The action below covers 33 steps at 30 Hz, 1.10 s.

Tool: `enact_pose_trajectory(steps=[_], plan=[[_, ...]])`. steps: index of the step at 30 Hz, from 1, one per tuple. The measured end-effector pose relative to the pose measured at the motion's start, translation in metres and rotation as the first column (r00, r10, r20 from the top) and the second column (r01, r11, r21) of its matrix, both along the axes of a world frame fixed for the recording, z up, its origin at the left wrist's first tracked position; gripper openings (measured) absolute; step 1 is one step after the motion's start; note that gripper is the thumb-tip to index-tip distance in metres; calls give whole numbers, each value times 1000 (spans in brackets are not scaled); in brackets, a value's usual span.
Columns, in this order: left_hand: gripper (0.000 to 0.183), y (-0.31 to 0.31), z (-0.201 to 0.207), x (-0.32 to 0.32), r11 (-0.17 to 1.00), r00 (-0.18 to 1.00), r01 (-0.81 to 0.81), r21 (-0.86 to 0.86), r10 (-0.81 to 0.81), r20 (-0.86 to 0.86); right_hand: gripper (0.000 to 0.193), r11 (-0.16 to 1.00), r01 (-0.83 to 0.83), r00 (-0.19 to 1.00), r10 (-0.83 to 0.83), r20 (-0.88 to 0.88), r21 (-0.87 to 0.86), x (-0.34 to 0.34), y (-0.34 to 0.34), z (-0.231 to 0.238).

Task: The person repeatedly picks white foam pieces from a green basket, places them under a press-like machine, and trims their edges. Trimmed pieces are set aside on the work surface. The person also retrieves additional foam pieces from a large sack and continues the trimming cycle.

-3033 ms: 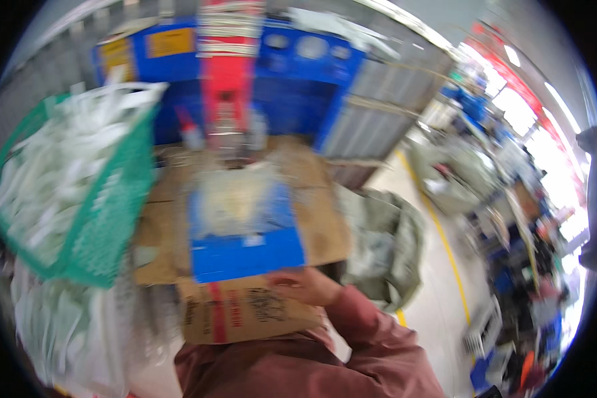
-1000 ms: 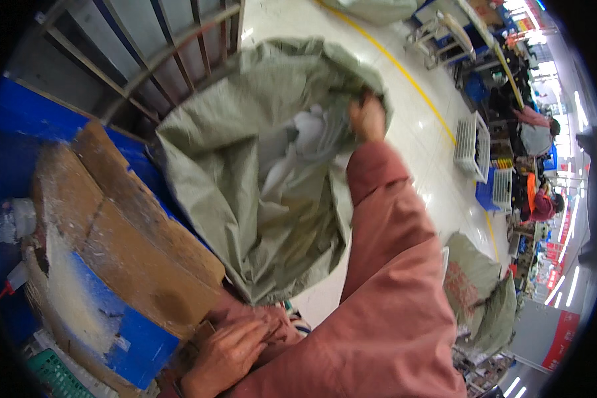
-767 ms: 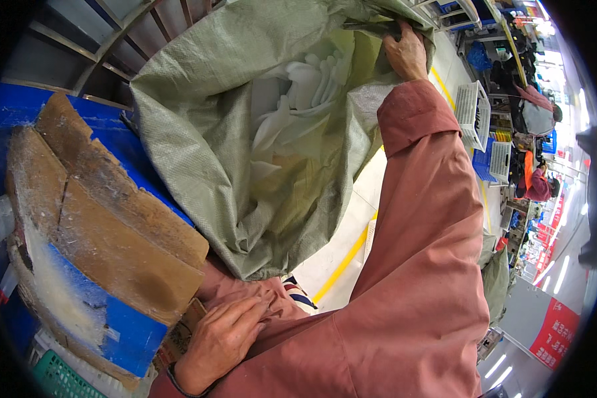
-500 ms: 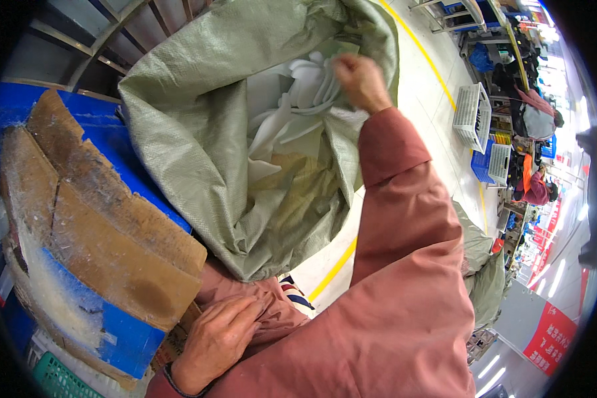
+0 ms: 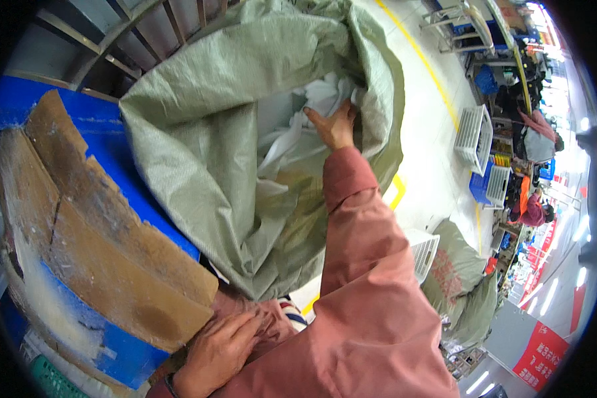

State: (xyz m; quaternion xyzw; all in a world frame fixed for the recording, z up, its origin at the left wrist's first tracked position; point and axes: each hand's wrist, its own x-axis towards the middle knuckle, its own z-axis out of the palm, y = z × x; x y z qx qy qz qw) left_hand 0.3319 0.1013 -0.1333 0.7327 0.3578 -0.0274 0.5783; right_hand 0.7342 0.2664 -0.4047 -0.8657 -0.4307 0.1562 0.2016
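A large grey-green woven sack (image 5: 199,146) gapes in front of me, its rim folded outward. Thin curved white pieces (image 5: 325,95) lie in a loose pile inside; their exact kind I cannot make out. My right hand (image 5: 335,126) reaches into the sack at the pile's right side, thumb and fingers spread apart, against the white pieces. Part of its fingers is hidden among them and by the sack's side. Low in the view, my left hand (image 5: 220,348) lies flat on my pink-clad leg (image 5: 275,318), holding nothing.
Worn brown cardboard (image 5: 113,245) covers a blue surface (image 5: 93,126) at my left, with a green basket (image 5: 50,378) below. Metal bars (image 5: 123,40) stand behind. White crates (image 5: 472,139), full sacks (image 5: 454,272) and people at work occupy the right side.
My right hand has moved down and left, deeper into the sack, and its fingers have spread. The sack's right rim has shifted. My left hand stays on my leg.
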Motion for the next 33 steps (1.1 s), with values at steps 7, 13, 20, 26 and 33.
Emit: enact_pose_trajectory(steps=[7, 13, 20, 26, 33], plan=[[37, -6, -15, -9, 996, 998, -50, -73, 53, 38, 124, 938, 292, 956, -286, 62, -188, -33, 33, 6], [38, -10, -28, -8, 983, 991, -71, -170, 89, 99, 101, 966, 234, 970, -240, 45, 110, 6, 15, -10], [37, 1, -28, -3, 973, 987, -61, -224, 92, 133, 91, 948, 317, 936, -319, 149, 43, 28, -2, -43], [37, 1, -30, -6, 964, 984, -68, -255, 107, 142, 109, 974, 217, 976, -216, -23, 72, 41, 13, -63], [36, 1, -26, -17, 962, 978, -97, -256, 140, 154, 81, 979, 196, 976, -190, 110, -48, 61, -6, -57]])
